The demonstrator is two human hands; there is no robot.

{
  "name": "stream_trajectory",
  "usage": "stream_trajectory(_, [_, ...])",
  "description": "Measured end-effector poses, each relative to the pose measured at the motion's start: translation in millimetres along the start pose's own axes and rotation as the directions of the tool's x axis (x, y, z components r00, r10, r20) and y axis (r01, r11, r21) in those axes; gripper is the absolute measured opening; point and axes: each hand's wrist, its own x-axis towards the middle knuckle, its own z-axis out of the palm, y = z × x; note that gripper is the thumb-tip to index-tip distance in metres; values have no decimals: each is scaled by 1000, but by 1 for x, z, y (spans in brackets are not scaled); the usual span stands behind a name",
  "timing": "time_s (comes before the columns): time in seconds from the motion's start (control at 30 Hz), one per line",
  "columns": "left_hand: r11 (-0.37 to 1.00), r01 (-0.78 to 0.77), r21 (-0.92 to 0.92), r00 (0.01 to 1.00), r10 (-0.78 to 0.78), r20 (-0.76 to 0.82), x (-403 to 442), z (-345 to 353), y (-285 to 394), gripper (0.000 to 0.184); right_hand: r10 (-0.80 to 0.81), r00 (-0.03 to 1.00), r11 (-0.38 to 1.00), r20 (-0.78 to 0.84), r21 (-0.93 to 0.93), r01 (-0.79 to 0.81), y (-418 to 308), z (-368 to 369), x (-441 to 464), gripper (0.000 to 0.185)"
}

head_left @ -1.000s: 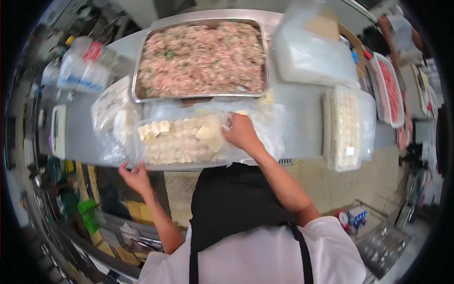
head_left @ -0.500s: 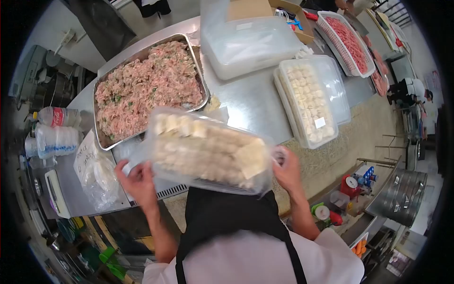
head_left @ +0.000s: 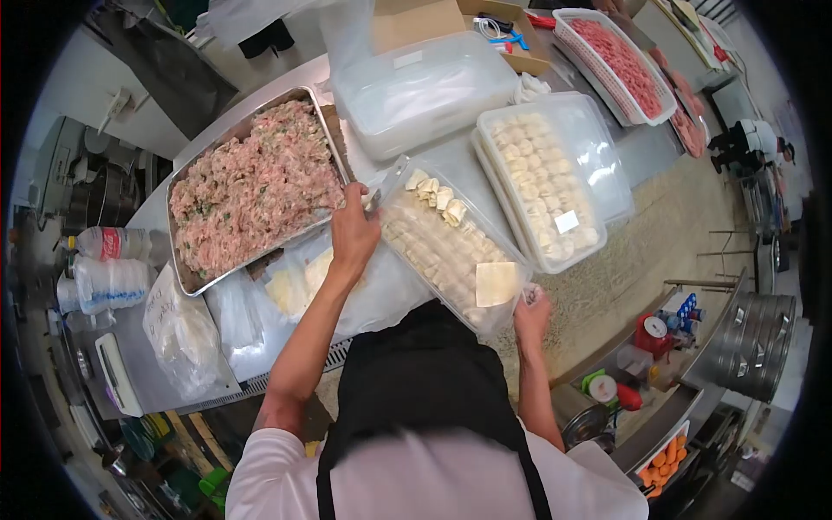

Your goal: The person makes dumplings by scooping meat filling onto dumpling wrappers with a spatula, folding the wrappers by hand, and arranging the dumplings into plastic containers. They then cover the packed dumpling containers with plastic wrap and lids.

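A clear plastic box of dumplings (head_left: 442, 247) lies slantwise in front of my apron, with a square wrapper on top near its lower right end. My left hand (head_left: 354, 232) grips its upper left end, close to the corner of a metal tray of minced meat (head_left: 256, 182). At the lower right end, my right hand (head_left: 531, 314) is closed on the box's edge. Just to the right stands another clear box of dumplings (head_left: 537, 178) with a white label. Wrappers (head_left: 299, 282) lie on plastic sheeting left of the box I hold.
Behind are an empty clear container (head_left: 425, 87) and a cardboard box (head_left: 511, 35). A white basket of ground meat (head_left: 615, 65) stands at the back right. Bottles (head_left: 108, 243) and a plastic bag (head_left: 180, 334) are on the left. A person (head_left: 752, 143) is far right.
The held box was lifted, moved right and turned, its left end now farther from me. My left hand, apart from the box at first, has taken its left end. The view has turned rightward.
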Motion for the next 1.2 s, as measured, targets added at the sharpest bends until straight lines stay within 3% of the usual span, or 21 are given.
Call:
stream_trajectory(0.13, [995, -3, 95, 1000, 4, -15, 2, 6, -13, 38, -17, 998, 1000, -56, -6, 17, -14, 15, -2, 24])
stream_trajectory(0.2, [993, -24, 115, 1000, 24, -3, 1, 5, -12, 36, 18, 999, 981, -28, 194, -13, -35, 16, -4, 25])
stream_trajectory(0.33, [964, -78, 254, 997, 71, 37, -5, 0, -10, 29, 56, 998, 962, -31, 269, -46, -32, 22, 2, 28])
stream_trajectory(0.4, [951, -69, 301, 997, 52, 64, -12, -3, -3, 27, 117, 993, 851, -9, 516, -96, -36, 22, -3, 30])
stream_trajectory(0.43, [936, -65, 346, 995, 34, 94, -16, -5, 2, 24, 118, 993, 852, -6, 514, -98, -36, 21, -4, 30])
stream_trajectory(0.53, [951, -34, 307, 989, -11, 145, -27, -17, 24, 22, 155, 987, 841, 37, 520, -151, -27, 19, -2, 35])
stream_trajectory(0.63, [977, 29, 210, 991, -55, 122, -32, -22, 24, 23, 111, 994, 841, -1, 533, -93, -25, 16, 1, 37])
stream_trajectory(0.7, [986, 52, 161, 992, -70, 108, -34, -35, 32, 23, 226, 968, 810, 112, 531, -250, -38, -1, -3, 39])
stream_trajectory(0.73, [991, 74, 112, 992, -85, 95, -34, -42, 35, 24, 227, 967, 809, 112, 531, -251, -37, -4, -5, 39])
stream_trajectory(0.8, [995, 61, 84, 997, -64, 33, -36, -49, 30, 23, 119, 988, 844, -101, 534, -47, -32, -9, -12, 40])
stream_trajectory(0.83, [997, 49, 56, 998, -47, -30, -38, -53, 27, 22, 121, 988, 845, -99, 532, -50, -28, -13, -16, 40])
stream_trajectory(0.93, [986, 99, 134, 995, -98, -16, -40, -64, 23, 19, 188, 982, 847, -27, 510, -148, -25, -16, -18, 34])
stream_trajectory(1.0, [987, 100, 123, 995, -98, -23, -40, -65, 21, 18, 347, 928, 745, 132, 563, -359, -29, -11, -19, 29])
stream_trajectory(1.2, [992, 63, 109, 998, -60, -24, -36, -56, 7, 17, 344, 907, 657, 244, 628, -418, -34, -7, -18, 26])
